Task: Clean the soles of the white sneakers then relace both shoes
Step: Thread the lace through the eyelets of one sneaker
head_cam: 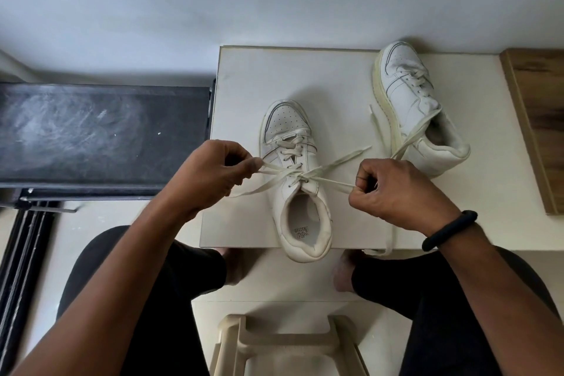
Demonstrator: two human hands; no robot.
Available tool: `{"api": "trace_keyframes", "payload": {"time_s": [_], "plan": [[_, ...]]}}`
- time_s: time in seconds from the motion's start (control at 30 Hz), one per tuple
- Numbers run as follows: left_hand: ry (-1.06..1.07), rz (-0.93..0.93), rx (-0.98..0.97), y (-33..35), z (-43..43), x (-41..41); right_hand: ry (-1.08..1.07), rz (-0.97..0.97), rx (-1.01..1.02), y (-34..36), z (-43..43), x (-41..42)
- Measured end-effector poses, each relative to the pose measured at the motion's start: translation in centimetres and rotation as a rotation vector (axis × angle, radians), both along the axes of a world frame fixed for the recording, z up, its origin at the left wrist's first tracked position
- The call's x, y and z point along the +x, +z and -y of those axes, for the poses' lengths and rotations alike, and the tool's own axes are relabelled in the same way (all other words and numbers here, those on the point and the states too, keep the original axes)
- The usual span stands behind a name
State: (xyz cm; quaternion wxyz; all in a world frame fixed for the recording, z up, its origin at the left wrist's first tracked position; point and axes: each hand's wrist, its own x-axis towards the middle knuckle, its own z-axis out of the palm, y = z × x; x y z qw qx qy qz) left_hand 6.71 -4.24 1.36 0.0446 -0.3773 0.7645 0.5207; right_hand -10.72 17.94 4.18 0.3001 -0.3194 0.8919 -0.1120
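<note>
Head view: near sneaker (297, 189) mid-table, laced; left hand (210, 174) and right hand (396, 192), apart, each pinch lace (305, 175) loops, tightening the bow. Far sneaker (418, 107) on its side, laced, untied.

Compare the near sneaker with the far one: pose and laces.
The near sneaker stands upright; the far sneaker leans on its side, showing its midsole. The near sneaker's lace ends are pulled taut by the left hand and right hand; the far sneaker's trail loose. Both are white and laced.
</note>
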Motion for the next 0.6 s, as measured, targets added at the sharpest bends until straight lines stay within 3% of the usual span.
{"api": "trace_keyframes", "payload": {"time_s": [0.23, 0.6], "plan": [[-0.222, 0.050, -0.428, 0.46, -0.14, -0.06, 0.069, -0.139, 0.101, 0.09, 0.18, 0.42], [-0.315, 0.169, -0.418, 0.30, -0.17, -0.33, 0.112, 0.002, 0.179, -0.58, 0.34, 0.06]]}}
